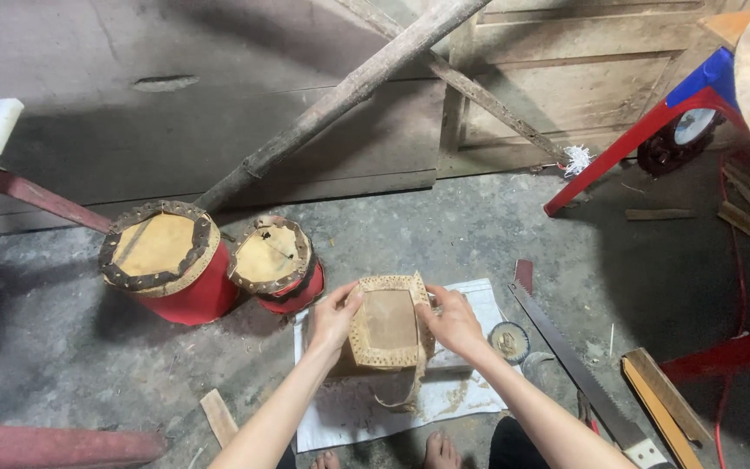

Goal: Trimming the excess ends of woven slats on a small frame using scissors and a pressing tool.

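Note:
My left hand (333,318) and my right hand (453,320) grip the two sides of a small square drum frame (388,326) with a tan hide face and a punched, laced border. It stands on a white sheet (479,300) spread on the concrete floor. A loose strip of hide (401,395) hangs from the frame toward me. My bare toes (434,452) show at the bottom edge.
Two round red drums, a large one (167,260) and a smaller one (275,263), lie left of the sheet. A small round tin (509,340), a hand saw (579,369) and a wooden block (657,399) lie to the right. Wooden poles (349,91) lean against the wall; red frame legs (622,148) stand at right.

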